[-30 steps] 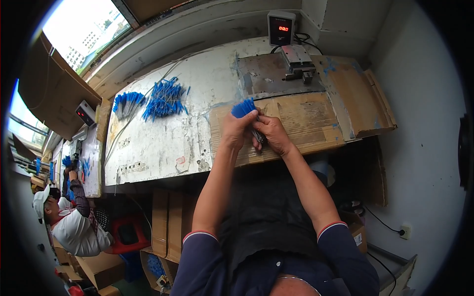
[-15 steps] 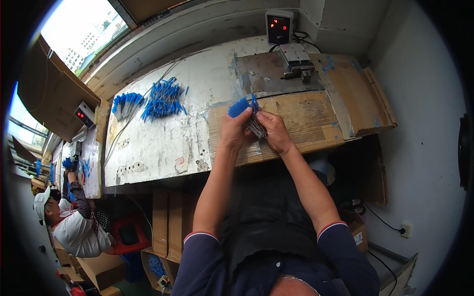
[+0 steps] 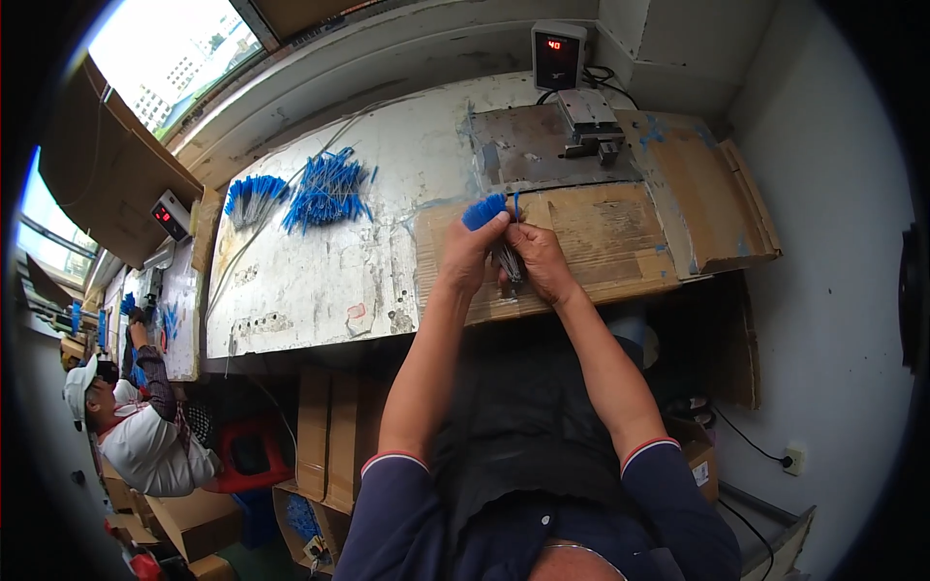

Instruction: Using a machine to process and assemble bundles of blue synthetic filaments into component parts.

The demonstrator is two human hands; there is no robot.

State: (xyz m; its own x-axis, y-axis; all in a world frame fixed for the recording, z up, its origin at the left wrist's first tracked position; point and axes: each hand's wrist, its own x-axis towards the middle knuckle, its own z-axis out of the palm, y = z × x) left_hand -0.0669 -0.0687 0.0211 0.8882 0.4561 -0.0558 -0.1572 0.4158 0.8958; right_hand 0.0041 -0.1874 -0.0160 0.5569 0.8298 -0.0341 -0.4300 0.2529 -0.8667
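My left hand [image 3: 467, 254] is closed round a bundle of thin wire brushes [image 3: 484, 210]. Their blue bristle heads stand up past the thumb, and grey wire stems hang below between my hands. Against the bundle's right side, my right hand [image 3: 542, 261] is closed in a pinch on the stem of a single wire brush [image 3: 516, 204], whose narrow blue head stands upright just apart from the others. Both hands are over the cardboard sheet [image 3: 601, 232] at the front of the worktable. The right fingertips partly hide the stems.
Left on the white worktable [image 3: 378, 271] lie a neat brush pile [image 3: 254, 201] and a larger, messier brush pile [image 3: 327, 189]. A small metal device [image 3: 591, 118] sits on a metal plate behind my hands, near a red-digit display box [image 3: 559, 58]. A co-worker [image 3: 145, 436] sits far left.
The single brush at my right fingers now stands apart from the bundle's heads. My hands have stayed nearly in place. The display's red digits have changed, and the view has shifted slightly.
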